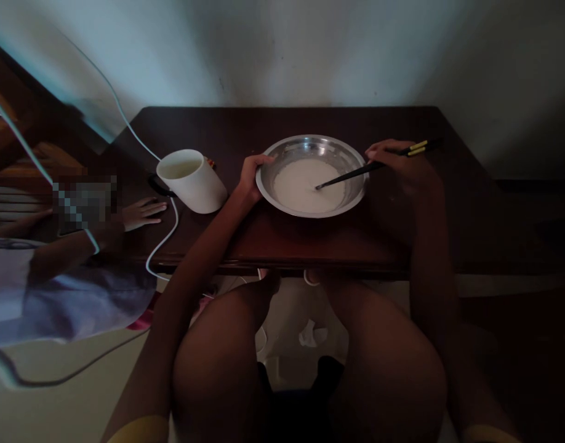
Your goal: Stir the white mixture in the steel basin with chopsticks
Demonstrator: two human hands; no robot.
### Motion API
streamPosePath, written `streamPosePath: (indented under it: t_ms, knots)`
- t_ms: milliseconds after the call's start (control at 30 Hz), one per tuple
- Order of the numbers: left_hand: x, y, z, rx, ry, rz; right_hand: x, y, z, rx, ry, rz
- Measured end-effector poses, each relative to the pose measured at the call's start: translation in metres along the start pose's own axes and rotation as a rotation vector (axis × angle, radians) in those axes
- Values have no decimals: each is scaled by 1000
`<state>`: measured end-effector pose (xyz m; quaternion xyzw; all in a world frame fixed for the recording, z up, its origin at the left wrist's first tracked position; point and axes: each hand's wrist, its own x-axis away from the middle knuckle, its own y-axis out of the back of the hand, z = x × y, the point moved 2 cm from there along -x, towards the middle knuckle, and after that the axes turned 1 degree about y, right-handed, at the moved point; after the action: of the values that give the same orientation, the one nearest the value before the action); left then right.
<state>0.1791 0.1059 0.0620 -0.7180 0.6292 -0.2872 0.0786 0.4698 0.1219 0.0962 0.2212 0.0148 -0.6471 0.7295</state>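
A shiny metal bowl [309, 143] with a pale, creamy liquid [301, 184] in it stands on the dark wooden table [273, 243]. My left hand [253, 174] grips the bowl's left rim, thumb over the edge. In my right hand [400, 165], at the bowl's right side, are black chopsticks [347, 176] with yellow marks near the upper end. They slant down to the left, and their tips dip into the liquid near the middle. A white mug [194, 181] with a black handle stands left of my left hand.
A white cable [175, 227] runs down the wall, behind the mug and over the table's front edge. Another person's hand [146, 212] rests on the table at the left. The wall [287, 55] borders the table's back. Crumpled white paper [312, 334] lies on the floor.
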Motion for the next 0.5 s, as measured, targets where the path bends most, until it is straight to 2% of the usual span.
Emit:
streamPosePath:
  t_ms: [67, 100, 200, 267, 333, 400, 500]
  knots:
    - [-1, 2, 0, -4, 29, -3, 2, -6, 3, 20, 59, 88]
    - [-2, 3, 0, -6, 43, -5, 2, -9, 3, 50, 90, 91]
    - [-3, 5, 1, 1, 50, -12, -2, -7, -3, 139, 133, -44]
    - [-2, 3, 2, 14, 72, -17, -5, 2, -10, 143, 100, -137]
    - [0, 0, 2, 30, 83, -23, -6, 9, -15, 109, 61, -150]
    - [3, -2, 2, 40, 89, -18, -5, 10, -13, 75, 75, -64]
    - [4, -4, 0, 46, 90, -13, -2, -3, -4, 108, 155, 103]
